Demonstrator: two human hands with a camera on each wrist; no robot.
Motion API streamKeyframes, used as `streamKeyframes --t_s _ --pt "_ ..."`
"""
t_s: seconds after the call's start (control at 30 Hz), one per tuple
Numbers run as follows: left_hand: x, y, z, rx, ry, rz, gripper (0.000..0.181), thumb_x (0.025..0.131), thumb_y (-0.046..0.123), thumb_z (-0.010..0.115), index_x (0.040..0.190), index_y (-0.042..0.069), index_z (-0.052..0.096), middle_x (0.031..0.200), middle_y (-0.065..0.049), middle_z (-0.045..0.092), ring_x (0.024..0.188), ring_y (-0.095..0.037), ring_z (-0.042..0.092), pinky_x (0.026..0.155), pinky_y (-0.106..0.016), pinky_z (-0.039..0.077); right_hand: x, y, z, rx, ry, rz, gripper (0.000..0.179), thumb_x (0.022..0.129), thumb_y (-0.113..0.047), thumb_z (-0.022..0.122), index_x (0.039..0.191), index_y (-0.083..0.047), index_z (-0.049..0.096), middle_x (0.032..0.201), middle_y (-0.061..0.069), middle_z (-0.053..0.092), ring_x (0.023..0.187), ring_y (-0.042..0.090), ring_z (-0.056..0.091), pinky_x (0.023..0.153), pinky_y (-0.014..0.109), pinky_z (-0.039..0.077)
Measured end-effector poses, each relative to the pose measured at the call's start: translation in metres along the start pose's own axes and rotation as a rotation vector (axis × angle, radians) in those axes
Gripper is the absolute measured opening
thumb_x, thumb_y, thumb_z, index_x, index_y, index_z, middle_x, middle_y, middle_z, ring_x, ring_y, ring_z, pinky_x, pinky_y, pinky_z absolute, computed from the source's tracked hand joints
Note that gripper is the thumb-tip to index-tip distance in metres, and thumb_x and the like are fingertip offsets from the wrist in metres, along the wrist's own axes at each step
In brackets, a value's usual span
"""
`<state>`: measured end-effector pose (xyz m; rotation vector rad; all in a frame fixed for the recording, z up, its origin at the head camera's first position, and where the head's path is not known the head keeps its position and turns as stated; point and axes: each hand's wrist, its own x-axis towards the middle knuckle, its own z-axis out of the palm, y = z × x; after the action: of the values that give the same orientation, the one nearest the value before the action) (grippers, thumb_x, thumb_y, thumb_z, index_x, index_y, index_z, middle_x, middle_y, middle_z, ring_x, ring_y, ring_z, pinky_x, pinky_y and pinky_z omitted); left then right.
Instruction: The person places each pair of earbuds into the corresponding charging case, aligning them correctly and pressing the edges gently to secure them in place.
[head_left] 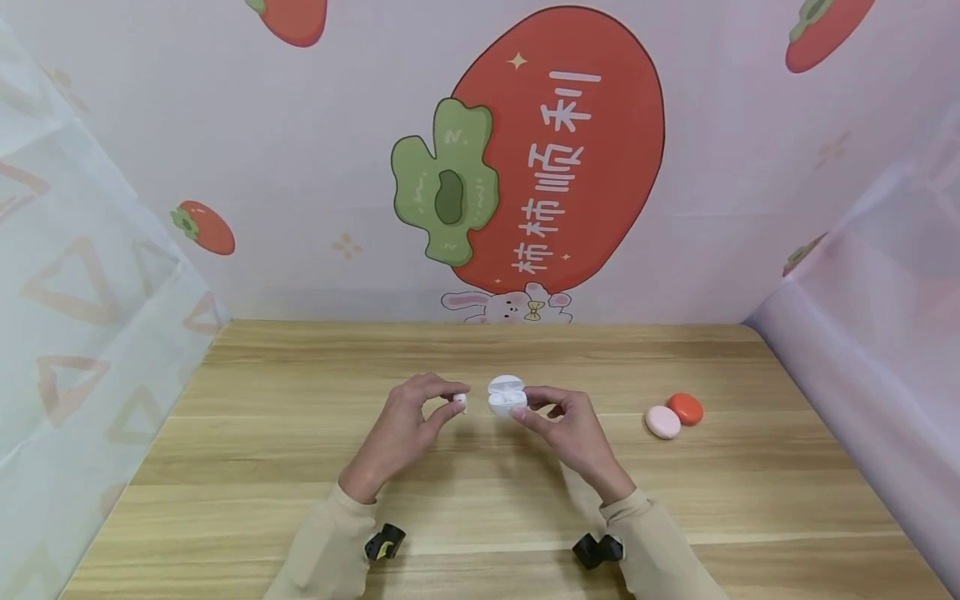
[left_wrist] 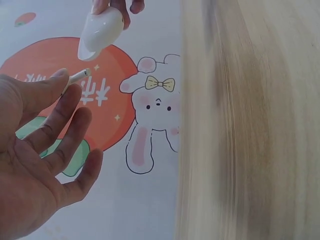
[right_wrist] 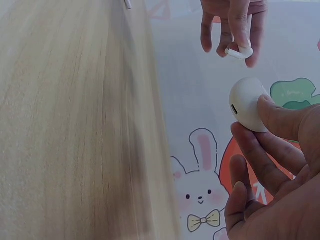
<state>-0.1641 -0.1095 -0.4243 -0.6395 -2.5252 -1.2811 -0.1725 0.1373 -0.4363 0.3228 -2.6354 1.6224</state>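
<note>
Between thumb and fingers, my left hand (head_left: 417, 415) pinches a white wireless earbud (head_left: 461, 402); its stem (left_wrist: 80, 76) sticks out past the thumb in the left wrist view. My right hand (head_left: 572, 427) holds a white earbud charging case (head_left: 507, 407) by its right side, lid up. In the right wrist view, the case (right_wrist: 247, 102) shows its rounded underside and a dark port slot. A small gap separates earbud and case, both held above the table. Whether another earbud sits inside the case I cannot tell.
On the wooden table (head_left: 300, 467), a pink round disc (head_left: 663, 422) and a red round disc (head_left: 686, 408) lie touching at the right. A printed backdrop (head_left: 300, 167) rises behind the table's far edge. Dark wrist cameras are strapped to both sleeves.
</note>
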Motion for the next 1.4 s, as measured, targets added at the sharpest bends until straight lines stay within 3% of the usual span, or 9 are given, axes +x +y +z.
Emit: streamKeyframes --t_s 0.17,0.5,0.97,1.23,1.4 --pt "0.0 0.003 -0.001 -0.027 0.016 0.003 0.02 0.091 0.009 0.076 0.111 0.01 0.078 0.097 0.006 0.073 0.096 -0.015 0.064 0.085 -0.041 0.053 -0.001 -0.002 0.001 0.006 -0.012 0.006 0.026 0.088 -0.015 0.081 0.112 -0.006 0.078 0.096 0.0 0.073 0.095 0.017 0.062 0.086 0.04 0.045" --pt "0.0 0.007 0.0 -0.039 0.005 0.001 0.024 0.092 0.005 0.074 0.116 0.007 0.077 0.099 0.001 0.073 0.098 -0.019 0.064 0.086 -0.049 0.054 -0.001 -0.003 0.002 0.001 -0.014 0.016 0.027 0.087 -0.016 0.082 0.113 -0.007 0.078 0.096 -0.001 0.073 0.094 0.017 0.062 0.086 0.04 0.044" --pt "-0.001 0.012 0.0 -0.025 0.024 -0.005 0.025 0.091 0.006 0.075 0.116 0.01 0.076 0.104 0.002 0.074 0.101 -0.019 0.064 0.091 -0.044 0.052 -0.001 -0.004 0.002 -0.005 -0.012 0.022 0.027 0.087 -0.016 0.082 0.113 -0.008 0.078 0.095 -0.001 0.073 0.094 0.017 0.061 0.085 0.04 0.044" --pt "-0.001 0.013 0.001 -0.016 0.035 0.017 0.03 0.09 0.003 0.076 0.119 0.007 0.073 0.096 0.0 0.072 0.098 -0.021 0.063 0.093 -0.047 0.05 -0.002 -0.005 0.002 -0.001 -0.018 0.026 0.028 0.087 -0.016 0.082 0.114 -0.007 0.078 0.098 -0.001 0.073 0.095 0.018 0.061 0.086 0.04 0.044" --pt "0.0 0.014 0.002 -0.035 0.053 0.01 0.024 0.089 0.004 0.077 0.113 0.007 0.074 0.094 0.001 0.071 0.096 -0.024 0.064 0.092 -0.05 0.05 -0.002 -0.006 0.002 0.008 -0.024 0.012 0.027 0.087 -0.015 0.082 0.113 -0.008 0.078 0.097 -0.001 0.074 0.094 0.018 0.062 0.085 0.04 0.044"
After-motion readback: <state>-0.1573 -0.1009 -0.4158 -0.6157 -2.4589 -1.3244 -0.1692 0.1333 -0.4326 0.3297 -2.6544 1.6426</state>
